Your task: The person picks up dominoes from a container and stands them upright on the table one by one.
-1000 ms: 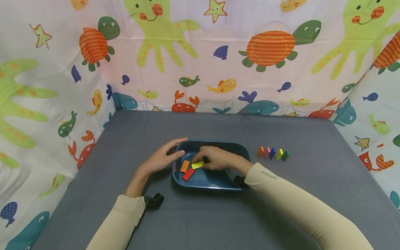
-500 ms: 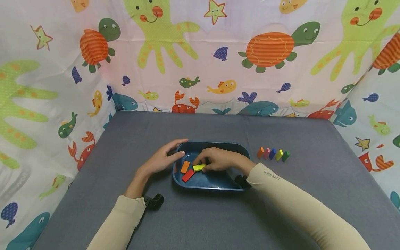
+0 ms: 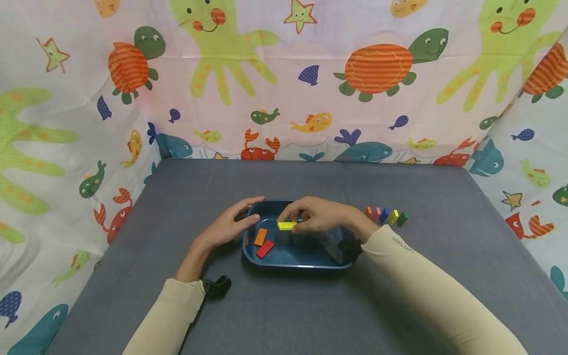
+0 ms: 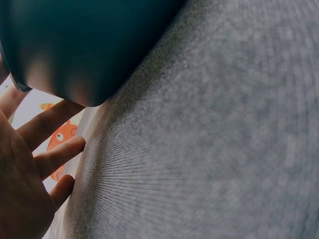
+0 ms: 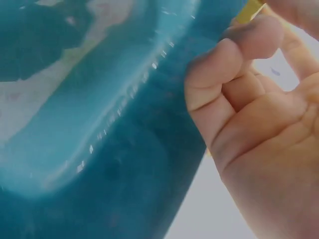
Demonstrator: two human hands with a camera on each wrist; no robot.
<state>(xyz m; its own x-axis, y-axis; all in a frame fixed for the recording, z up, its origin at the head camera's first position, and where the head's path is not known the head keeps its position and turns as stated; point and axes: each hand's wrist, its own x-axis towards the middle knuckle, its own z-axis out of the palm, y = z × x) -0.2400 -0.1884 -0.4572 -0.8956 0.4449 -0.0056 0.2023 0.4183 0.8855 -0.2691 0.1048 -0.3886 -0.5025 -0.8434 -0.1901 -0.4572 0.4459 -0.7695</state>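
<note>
A dark blue tray (image 3: 299, 266) lies on the grey table. My left hand (image 3: 225, 226) rests against its left end, thumb over the rim and the other fingers fairly straight; in the left wrist view some fingertips touch the outer wall. My right hand (image 3: 321, 215) pinches a yellow domino (image 3: 286, 226) between thumb and fingertips, above the tray floor. Only a corner of this domino (image 5: 249, 11) shows in the right wrist view. An orange domino (image 3: 260, 237) and a red domino (image 3: 265, 249) lie flat inside the tray, towards its left end.
Right of the tray stands a row of upright dominoes: orange (image 3: 369, 212), pink (image 3: 376, 214), blue (image 3: 384, 215), yellow (image 3: 393, 217) and green (image 3: 402, 219). A cloth with sea animals (image 3: 310, 79) hangs behind the table (image 3: 213, 182) and along both sides.
My right hand has lifted the yellow domino off the tray floor, away from the red and orange ones. The left hand stays at the tray's end. The head view has shifted slightly.
</note>
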